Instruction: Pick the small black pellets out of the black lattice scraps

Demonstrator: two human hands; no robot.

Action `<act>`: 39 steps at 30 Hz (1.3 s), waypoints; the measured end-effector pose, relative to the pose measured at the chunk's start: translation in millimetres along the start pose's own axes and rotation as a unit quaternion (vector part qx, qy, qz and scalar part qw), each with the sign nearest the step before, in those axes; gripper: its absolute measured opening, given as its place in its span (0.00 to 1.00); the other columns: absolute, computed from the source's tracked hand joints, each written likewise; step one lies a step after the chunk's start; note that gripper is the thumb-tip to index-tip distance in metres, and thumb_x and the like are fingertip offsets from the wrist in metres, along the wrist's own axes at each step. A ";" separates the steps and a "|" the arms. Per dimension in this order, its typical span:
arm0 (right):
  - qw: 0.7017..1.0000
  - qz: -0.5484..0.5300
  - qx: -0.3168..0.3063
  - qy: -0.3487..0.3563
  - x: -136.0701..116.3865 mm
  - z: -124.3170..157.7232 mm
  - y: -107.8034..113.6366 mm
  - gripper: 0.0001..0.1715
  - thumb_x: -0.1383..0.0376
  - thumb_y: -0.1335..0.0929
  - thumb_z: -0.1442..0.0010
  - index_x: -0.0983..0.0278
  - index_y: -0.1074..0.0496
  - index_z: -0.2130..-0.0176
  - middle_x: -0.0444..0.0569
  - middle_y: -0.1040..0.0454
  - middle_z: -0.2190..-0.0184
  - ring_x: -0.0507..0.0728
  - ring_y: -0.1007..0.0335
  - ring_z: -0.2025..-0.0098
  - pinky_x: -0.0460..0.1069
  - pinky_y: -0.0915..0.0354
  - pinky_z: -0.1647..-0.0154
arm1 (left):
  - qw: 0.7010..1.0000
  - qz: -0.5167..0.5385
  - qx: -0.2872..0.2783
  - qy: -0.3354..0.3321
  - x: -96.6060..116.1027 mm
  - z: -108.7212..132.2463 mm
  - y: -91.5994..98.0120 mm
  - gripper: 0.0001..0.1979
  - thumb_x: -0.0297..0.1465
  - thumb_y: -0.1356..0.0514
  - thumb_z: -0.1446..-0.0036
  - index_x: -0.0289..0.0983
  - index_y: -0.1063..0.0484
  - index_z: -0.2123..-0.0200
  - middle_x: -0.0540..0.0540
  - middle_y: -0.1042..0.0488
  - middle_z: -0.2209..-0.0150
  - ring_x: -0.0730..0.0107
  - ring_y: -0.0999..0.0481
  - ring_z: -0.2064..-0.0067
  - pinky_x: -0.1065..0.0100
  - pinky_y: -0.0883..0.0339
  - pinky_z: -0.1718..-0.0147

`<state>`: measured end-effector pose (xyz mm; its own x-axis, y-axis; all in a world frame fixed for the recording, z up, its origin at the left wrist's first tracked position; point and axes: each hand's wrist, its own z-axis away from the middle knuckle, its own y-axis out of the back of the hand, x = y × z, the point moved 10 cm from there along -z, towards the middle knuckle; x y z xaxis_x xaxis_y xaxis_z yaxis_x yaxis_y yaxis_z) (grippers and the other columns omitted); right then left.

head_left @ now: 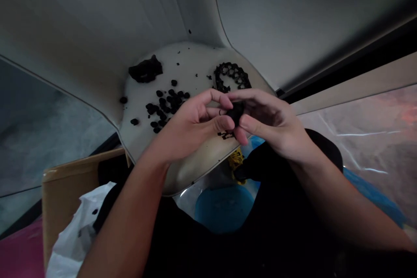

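Left hand (192,126), right hand (270,124) pinch black lump (236,113).

Dim light, edges apparently fisheye-warped.

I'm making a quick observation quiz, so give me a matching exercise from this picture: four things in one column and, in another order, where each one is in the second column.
Things:
1. Black lattice strip
2. White plastic bag
3. Small black lump
4. Blue round tub

Places:
A. Pinched between the left hand and right hand
B. Below the near edge of the cream curved surface
C. Lying on that cream surface
D. In front of the cardboard box

Pairs: 1-C, 2-D, 3-A, 4-B
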<state>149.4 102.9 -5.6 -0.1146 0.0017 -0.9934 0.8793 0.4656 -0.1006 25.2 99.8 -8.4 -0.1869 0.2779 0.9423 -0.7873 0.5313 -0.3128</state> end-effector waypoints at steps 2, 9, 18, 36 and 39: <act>1.000 -0.012 0.005 -0.003 -0.6 1.5 -0.2 0.14 0.58 0.20 0.27 0.57 0.17 0.45 0.43 0.16 0.66 0.56 0.15 0.63 0.55 0.19 0.51 | 1.000 -0.001 -0.002 0.003 -0.2 -0.4 -0.5 0.23 0.47 0.23 0.32 0.42 0.32 0.56 0.51 0.17 0.73 0.62 0.11 0.63 0.66 0.21 0.61; 1.000 0.018 0.008 0.009 -0.5 3.3 -7.3 0.15 0.57 0.20 0.26 0.58 0.27 0.53 0.42 0.16 0.64 0.54 0.16 0.60 0.51 0.26 0.56 | 0.997 -0.027 0.071 0.013 -7.8 -6.9 11.6 0.23 0.47 0.24 0.30 0.42 0.33 0.60 0.54 0.20 0.76 0.68 0.18 0.70 0.68 0.26 0.65; 1.000 0.016 -0.001 -0.007 4.2 5.7 -2.0 0.15 0.56 0.22 0.25 0.58 0.24 0.47 0.45 0.14 0.60 0.57 0.14 0.55 0.53 0.24 0.52 | 0.997 0.018 0.068 0.033 -12.4 -5.0 2.7 0.23 0.44 0.24 0.30 0.42 0.34 0.62 0.56 0.24 0.76 0.74 0.28 0.74 0.70 0.32 0.68; 0.996 -0.037 -0.064 -0.043 -1.8 11.2 -11.9 0.13 0.60 0.19 0.28 0.59 0.24 0.56 0.47 0.10 0.62 0.58 0.12 0.57 0.53 0.21 0.54 | 0.994 0.070 0.050 0.060 -14.2 1.8 -9.8 0.23 0.37 0.24 0.29 0.43 0.39 0.62 0.58 0.26 0.78 0.75 0.29 0.77 0.71 0.31 0.71; 0.993 -0.076 -0.062 -0.064 3.7 10.8 -7.4 0.11 0.61 0.19 0.29 0.61 0.21 0.57 0.47 0.13 0.63 0.58 0.13 0.58 0.52 0.22 0.54 | 0.997 0.043 0.048 0.045 -9.6 1.7 -13.7 0.25 0.39 0.25 0.28 0.44 0.41 0.63 0.59 0.30 0.78 0.76 0.32 0.79 0.69 0.32 0.74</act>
<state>147.5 90.0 -9.1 -0.1755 -0.1855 -0.9668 0.7914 0.5576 -0.2506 36.8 88.5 -13.0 -0.2050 0.3926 0.8966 -0.8239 0.4253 -0.3747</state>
